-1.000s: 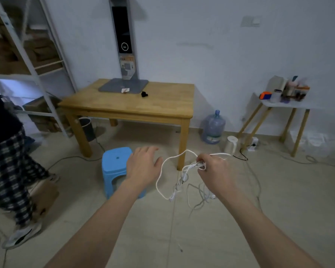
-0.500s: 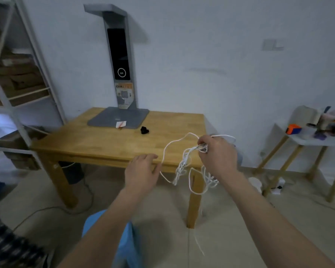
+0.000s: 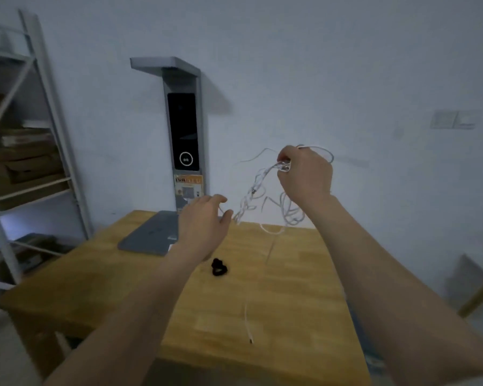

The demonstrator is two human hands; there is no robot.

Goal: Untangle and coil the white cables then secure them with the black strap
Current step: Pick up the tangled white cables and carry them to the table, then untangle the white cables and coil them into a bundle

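My right hand (image 3: 304, 174) grips the tangled white cables (image 3: 262, 190) above the worktop (image 3: 290, 274); my left hand (image 3: 204, 221) hovers open, empty.

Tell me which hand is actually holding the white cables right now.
The right hand, raised above the table, grips the tangled white cables in a closed fist. The left hand is open and holds nothing.

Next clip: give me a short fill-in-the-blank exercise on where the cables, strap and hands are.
1. The tangled white cables hang from the person's ____ hand.
2. The small black strap lies on the wooden ____.
3. The left hand is open and holds ____.
4. The tall grey device's flat base rests on the table's far ____ side.

Missing words: right; table; nothing; left
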